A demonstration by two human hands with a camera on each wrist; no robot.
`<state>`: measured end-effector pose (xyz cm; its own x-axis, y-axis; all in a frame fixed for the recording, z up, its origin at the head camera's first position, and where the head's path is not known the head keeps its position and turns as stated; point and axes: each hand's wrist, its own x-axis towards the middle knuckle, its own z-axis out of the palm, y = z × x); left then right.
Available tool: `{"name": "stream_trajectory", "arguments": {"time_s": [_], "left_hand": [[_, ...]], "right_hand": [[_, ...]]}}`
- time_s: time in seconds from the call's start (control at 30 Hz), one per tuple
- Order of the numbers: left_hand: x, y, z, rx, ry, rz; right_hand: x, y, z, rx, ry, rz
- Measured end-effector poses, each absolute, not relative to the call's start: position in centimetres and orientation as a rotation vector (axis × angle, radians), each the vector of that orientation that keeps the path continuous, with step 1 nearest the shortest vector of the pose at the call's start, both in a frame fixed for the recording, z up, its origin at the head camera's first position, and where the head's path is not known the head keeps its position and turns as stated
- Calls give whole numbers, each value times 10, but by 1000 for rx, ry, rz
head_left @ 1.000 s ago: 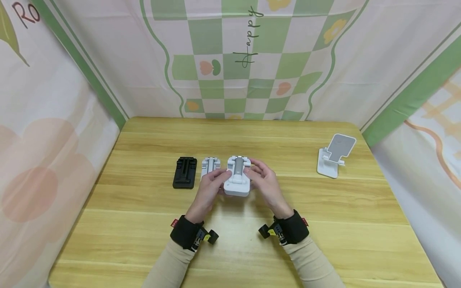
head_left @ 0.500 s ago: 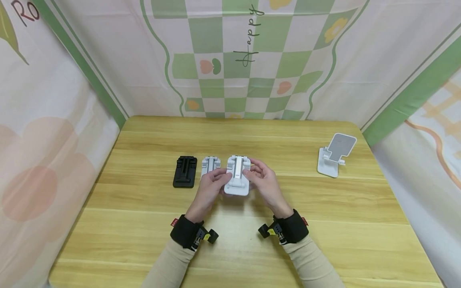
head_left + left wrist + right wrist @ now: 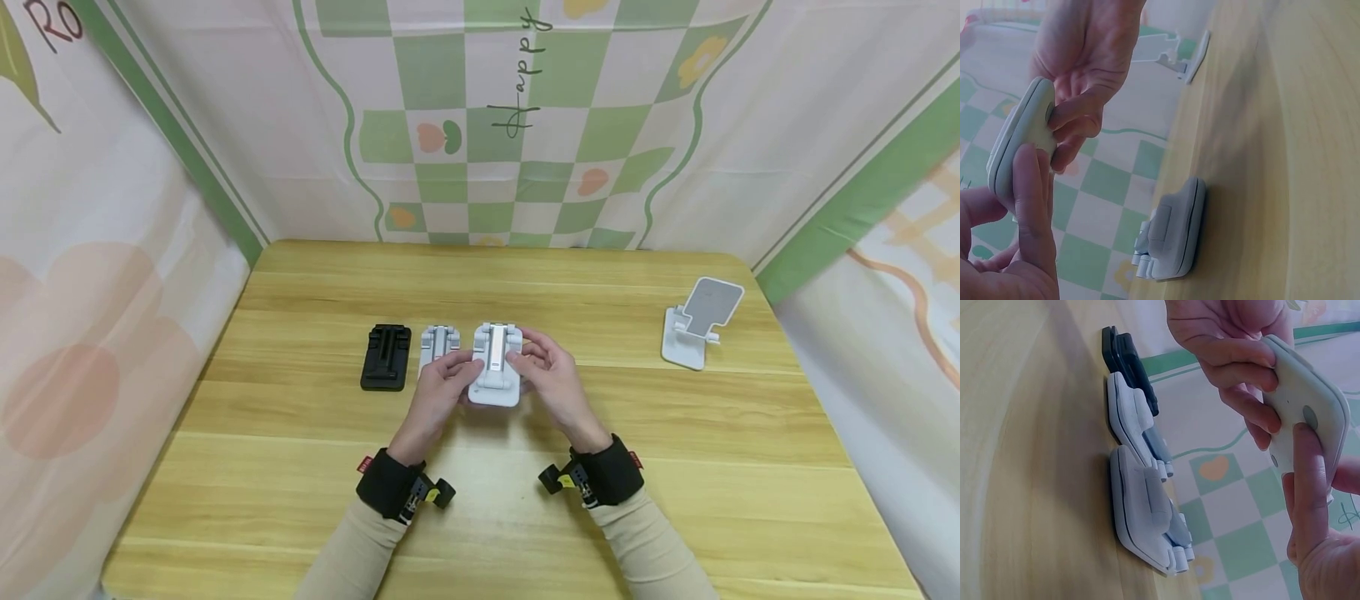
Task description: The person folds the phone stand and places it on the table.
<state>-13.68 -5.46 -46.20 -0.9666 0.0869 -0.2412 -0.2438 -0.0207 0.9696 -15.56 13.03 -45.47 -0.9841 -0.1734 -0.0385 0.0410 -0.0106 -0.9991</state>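
Note:
A white folded phone stand [image 3: 495, 385] with a shiny centre strip is held up over the table between both hands. My left hand [image 3: 438, 396] grips its left edge, thumb on the front and fingers behind. On the opposite edge my right hand [image 3: 558, 392] pinches it the same way. The right wrist view shows its plain back [image 3: 1294, 394] with round pads, fingers of both hands against it. Below it on the table lies another white folded stand [image 3: 1141, 512], hidden in the head view. Left of that is a further white folded stand [image 3: 438, 340], partly covered by my left hand.
A black folded phone stand [image 3: 386, 358] lies at the left end of the row. At the far right of the wooden table [image 3: 750, 467] stands an unfolded white stand [image 3: 708, 308] with a grey pad. Patterned cloth [image 3: 495, 183] hangs behind the table's back edge.
The held phone stand has tilted slightly: its lower edge looks thinner and its centre strip brighter than a second ago. Both hands keep their grip and place.

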Motion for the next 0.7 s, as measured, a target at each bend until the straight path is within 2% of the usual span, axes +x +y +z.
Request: {"name": "stream_trajectory", "arguments": {"time_s": [0.7], "left_hand": [[-132, -61, -471, -119, 1947, 2208]], "right_hand": [[-171, 168, -471, -44, 2313, -1977]]}}
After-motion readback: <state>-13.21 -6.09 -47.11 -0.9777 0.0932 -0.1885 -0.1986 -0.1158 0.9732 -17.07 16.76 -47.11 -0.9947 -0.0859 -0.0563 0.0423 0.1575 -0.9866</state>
